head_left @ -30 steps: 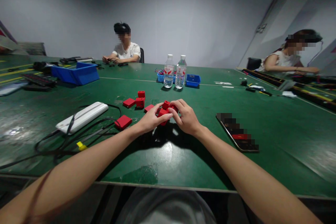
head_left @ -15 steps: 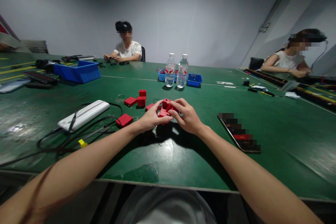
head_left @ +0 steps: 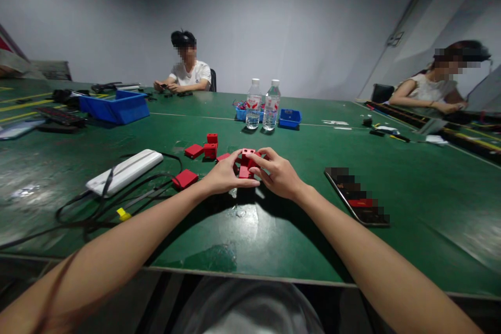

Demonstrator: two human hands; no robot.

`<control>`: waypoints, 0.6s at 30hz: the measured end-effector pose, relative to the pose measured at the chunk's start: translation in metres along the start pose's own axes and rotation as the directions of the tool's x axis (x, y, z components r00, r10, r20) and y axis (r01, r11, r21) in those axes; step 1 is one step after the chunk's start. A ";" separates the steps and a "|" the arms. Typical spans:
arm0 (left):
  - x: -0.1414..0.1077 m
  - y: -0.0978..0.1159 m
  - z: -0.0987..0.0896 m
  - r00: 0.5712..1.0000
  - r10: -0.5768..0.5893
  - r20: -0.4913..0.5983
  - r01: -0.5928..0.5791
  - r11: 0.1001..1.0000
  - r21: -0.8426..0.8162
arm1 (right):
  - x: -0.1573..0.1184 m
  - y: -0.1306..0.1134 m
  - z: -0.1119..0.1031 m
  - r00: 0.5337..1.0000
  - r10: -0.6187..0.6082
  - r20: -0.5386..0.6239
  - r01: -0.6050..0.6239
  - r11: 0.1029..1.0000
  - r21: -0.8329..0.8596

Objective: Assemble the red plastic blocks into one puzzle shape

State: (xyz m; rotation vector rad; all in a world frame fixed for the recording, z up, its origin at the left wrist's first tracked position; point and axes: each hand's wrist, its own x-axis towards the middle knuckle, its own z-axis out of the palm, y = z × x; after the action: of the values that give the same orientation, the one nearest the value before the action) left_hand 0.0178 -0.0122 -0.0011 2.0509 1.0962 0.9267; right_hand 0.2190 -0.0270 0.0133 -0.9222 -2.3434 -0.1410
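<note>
Grasping: my left hand (head_left: 224, 176) is closed round the left side of a red piece (head_left: 245, 170), thumb stretched out along its near lower edge; my right hand (head_left: 282, 175) has bent fingers and thumb pinching its right side; how hard either presses, I cannot tell
Red piece: between my two hands, seemingly lifted just clear of the green table (head_left: 282, 250); two dark holes show in its top face; my fingers cover much of it, so whether it is one part or several joined, I cannot tell
Loose red blocks (head_left: 210, 152): a small group beyond my left hand, one partly hidden by it; a flat red block (head_left: 185, 179) lies apart, just beside the cables near the white power bank (head_left: 124, 173)
Step at my fingertips: I judge it to be turning or adjusting the red piece two-handed; it does not look ready to put down
Next move: it would call for a steady left hold, with small, careful pressure from my right fingers
Half a second ago: the red piece sat aslant; now it stands squarer to me, its holed top plainer; my left thumb lies straighter beneath it; the loose blocks have stayed where they were
</note>
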 end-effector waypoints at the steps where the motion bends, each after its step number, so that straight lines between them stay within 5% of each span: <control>1: 0.000 0.001 -0.002 1.000 0.018 0.023 -0.020 0.998 0.061 | 0.000 -0.001 0.000 1.000 -0.001 0.000 0.001 1.000 -0.007; 5: -0.002 0.010 -0.011 0.993 0.088 0.082 -0.108 0.949 0.296 | 0.001 -0.002 -0.001 1.000 0.004 -0.001 -0.004 1.000 -0.017; 9: -0.004 0.015 -0.016 0.997 0.007 0.075 -0.051 0.795 0.604 | 0.001 0.001 -0.001 0.999 0.052 -0.008 -0.052 0.999 0.010; 18: -0.004 0.012 -0.033 0.987 -0.155 0.039 0.079 0.685 0.724 | 0.000 0.002 0.001 0.991 0.136 0.011 -0.136 0.990 0.037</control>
State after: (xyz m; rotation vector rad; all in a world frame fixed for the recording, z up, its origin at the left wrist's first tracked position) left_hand -0.0051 -0.0147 0.0251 2.5543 1.7104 0.3138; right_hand 0.2196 -0.0248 0.0120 -1.0620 -2.2743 -0.0378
